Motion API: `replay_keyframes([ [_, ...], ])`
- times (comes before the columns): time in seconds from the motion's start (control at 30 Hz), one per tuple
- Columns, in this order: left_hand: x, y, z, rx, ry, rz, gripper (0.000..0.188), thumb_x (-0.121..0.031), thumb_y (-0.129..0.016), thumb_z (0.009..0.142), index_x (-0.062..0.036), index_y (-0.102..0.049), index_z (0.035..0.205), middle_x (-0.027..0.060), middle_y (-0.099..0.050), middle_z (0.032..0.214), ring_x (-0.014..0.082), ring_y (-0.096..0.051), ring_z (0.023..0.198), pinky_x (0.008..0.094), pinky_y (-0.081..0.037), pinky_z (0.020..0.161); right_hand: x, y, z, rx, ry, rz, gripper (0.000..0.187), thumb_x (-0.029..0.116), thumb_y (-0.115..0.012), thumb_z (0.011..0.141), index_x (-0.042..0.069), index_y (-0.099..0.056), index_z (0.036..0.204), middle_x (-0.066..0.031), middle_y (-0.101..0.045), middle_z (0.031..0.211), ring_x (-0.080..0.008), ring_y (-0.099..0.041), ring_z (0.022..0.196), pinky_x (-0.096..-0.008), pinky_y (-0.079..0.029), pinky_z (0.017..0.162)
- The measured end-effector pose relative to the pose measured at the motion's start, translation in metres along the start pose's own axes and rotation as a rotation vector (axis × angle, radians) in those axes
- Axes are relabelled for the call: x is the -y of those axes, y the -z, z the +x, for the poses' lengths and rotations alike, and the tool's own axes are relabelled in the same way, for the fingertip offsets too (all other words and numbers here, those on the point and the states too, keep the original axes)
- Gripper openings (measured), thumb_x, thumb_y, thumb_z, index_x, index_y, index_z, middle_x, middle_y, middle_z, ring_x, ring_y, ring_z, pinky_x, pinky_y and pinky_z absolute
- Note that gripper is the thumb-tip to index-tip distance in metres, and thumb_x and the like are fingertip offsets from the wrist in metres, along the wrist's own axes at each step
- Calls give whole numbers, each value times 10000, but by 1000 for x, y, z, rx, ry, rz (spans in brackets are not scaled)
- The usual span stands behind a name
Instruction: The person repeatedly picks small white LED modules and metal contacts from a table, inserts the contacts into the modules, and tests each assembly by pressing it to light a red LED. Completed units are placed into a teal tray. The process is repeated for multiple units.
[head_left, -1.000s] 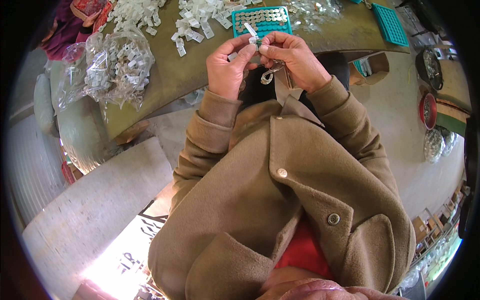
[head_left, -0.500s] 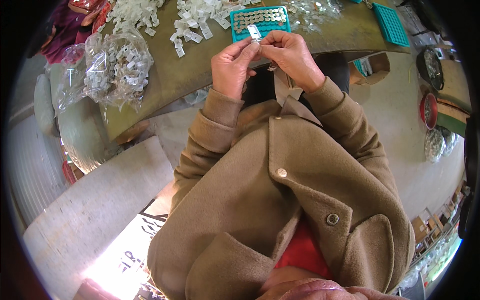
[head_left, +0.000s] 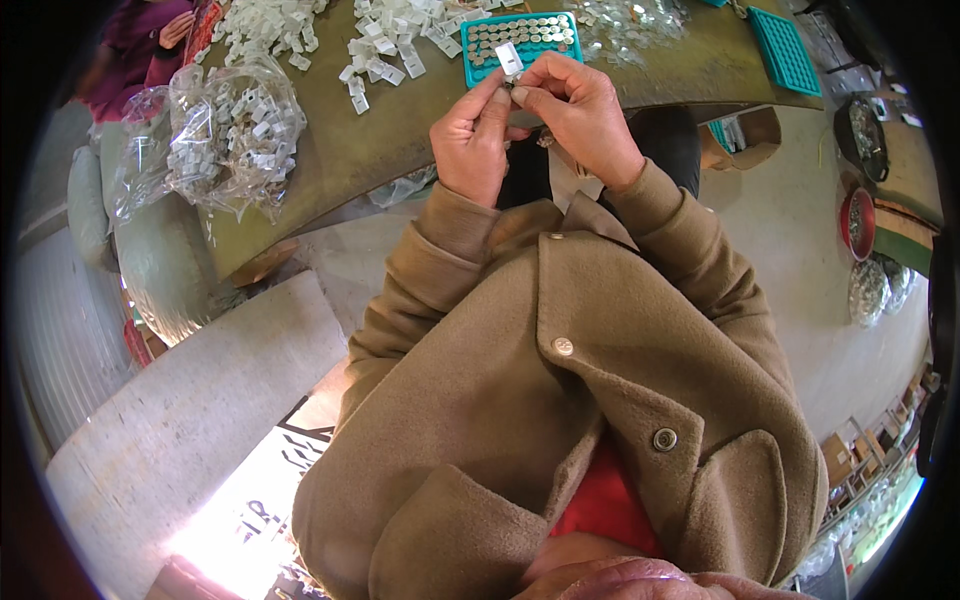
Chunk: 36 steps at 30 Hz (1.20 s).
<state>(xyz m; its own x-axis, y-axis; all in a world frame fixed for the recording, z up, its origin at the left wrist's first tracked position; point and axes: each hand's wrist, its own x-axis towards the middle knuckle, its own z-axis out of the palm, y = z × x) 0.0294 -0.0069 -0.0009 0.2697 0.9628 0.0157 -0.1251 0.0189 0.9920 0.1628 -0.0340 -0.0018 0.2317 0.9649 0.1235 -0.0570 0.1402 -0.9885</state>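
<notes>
Tray (head_left: 478, 70): teal, gridded. Clips (head_left: 385, 45): white. Tabletop (head_left: 340, 150): olive-green. Coat (head_left: 560, 420): tan, metal-toned buttons. Bag (head_left: 215, 130): clear. Bowl (head_left: 858, 222): red.

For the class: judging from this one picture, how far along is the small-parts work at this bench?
Done: the teal tray behind the hands looks nearly full of small round metal pieces. In hand: the left hand and right hand together pinch one small white clip. Left: loose white clips on the table, a clear bag of clips, and another teal tray.

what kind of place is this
Probably a small assembly workshop: heaps of white plastic clips on the workbench, a teal tray of metal discs, and a clear bag of more clips.
</notes>
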Motion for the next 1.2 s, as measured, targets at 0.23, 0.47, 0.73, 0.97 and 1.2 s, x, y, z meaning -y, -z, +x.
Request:
replay_keyframes([
  [0.23,-11,11,2,3,266,1,283,-170,-665,919,8,-649,1138,61,-699,955,103,-667,793,184,-454,493,1,12,1,146,-121,48,68,61,-650,882,2,-616,894,20,-605,724,-31,-542,668,-203,-438,577],
  [0.47,-21,15,4,-92,410,-207,204,-154,-638,923,-16,-657,1072,60,-699,950,65,-611,699,174,-393,452,5,12,0,151,-75,130,104,27,-610,864,38,-584,964,46,-556,758,-18,-486,679,-196,-400,595],
  [0.73,-21,18,9,-113,585,-529,158,-163,-591,935,-52,-656,1027,40,-696,977,9,-469,664,148,-322,449,3,-1,-9,50,115,4,104,-31,-581,847,54,-540,889,27,-516,763,-27,-478,681,-203,-390,577],
  [0.97,-10,36,16,-19,826,-946,229,-146,-563,970,-38,-542,1171,93,-650,1169,14,-616,696,121,-413,429,-5,-1,-7,-25,210,-228,105,10,-644,831,58,-554,860,-9,-553,755,-127,-533,713,-271,-427,604],
  [1.2,-4,26,22,-45,841,-741,269,-167,-582,968,-47,-559,1207,90,-648,1190,97,-673,973,117,-464,484,-7,26,-1,-110,549,-626,103,84,-694,788,61,-646,876,-66,-627,810,-265,-607,814,-372,-481,744],
])
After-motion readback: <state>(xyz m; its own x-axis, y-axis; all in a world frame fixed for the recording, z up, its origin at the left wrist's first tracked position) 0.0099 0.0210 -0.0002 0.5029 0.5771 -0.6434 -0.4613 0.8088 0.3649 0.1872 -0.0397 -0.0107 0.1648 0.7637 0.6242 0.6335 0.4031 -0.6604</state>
